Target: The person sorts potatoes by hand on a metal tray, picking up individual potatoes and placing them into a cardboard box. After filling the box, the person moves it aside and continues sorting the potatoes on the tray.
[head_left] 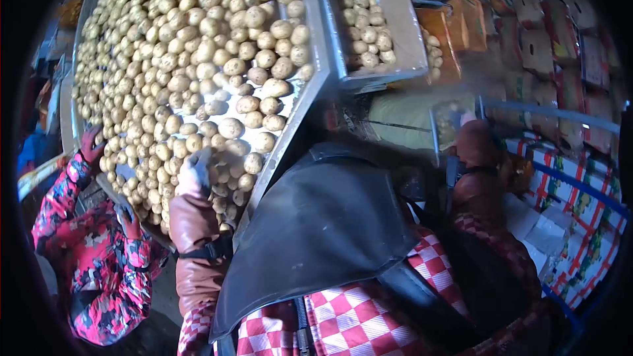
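Observation:
A thick layer of potatoes (198, 26) covers a metal-edged sorting table (323, 53). My left hand (194, 173), in a pale glove below a brown sleeve cover, rests among the potatoes near the table's front corner. Its fingers reach forward over them, and no potato shows clearly inside its grasp. To the right, my right hand (467, 118) is stretched out and smeared by motion, so its fingers cannot be made out. Beside it, a blurred cluster of potatoes (450, 118) shows at the opening of a pale green sack (402, 115).
A cardboard box (402, 26) holding potatoes stands against the table's right side, with orange mesh sacks (467, 20) behind it. Printed cartons (580, 224) and blue metal rails (560, 112) line the right. At left, a co-worker in a patterned pink jacket (99, 250) has hands at the table edge.

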Demonstrator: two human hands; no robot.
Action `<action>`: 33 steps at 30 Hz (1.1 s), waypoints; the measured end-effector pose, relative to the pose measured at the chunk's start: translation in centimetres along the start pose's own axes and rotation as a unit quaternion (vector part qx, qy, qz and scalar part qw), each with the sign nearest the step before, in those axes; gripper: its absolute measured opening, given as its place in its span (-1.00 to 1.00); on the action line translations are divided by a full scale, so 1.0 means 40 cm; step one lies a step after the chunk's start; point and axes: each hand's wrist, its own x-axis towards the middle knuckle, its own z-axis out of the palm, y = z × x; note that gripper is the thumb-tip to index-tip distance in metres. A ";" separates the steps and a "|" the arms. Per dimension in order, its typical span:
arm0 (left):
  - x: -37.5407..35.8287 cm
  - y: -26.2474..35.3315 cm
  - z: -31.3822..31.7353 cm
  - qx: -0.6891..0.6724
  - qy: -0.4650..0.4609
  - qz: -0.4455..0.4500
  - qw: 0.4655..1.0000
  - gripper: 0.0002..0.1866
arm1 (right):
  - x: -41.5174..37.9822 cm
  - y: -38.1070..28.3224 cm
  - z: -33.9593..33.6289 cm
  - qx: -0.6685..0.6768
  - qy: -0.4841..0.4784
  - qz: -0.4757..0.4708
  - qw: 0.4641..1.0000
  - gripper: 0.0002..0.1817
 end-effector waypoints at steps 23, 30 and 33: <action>-0.154 -0.139 0.100 0.345 0.226 0.085 0.907 -0.32 | -0.034 -0.188 0.953 -0.625 -0.213 -0.573 0.485 -0.46; -0.196 -0.217 0.076 0.235 0.252 0.146 0.927 -0.36 | -0.008 -0.172 1.004 -0.462 -0.276 -0.393 0.745 -0.56; -0.217 -0.256 0.084 0.198 0.253 0.170 0.932 -0.33 | 0.126 -0.226 0.864 0.009 -0.261 -0.158 0.952 -0.48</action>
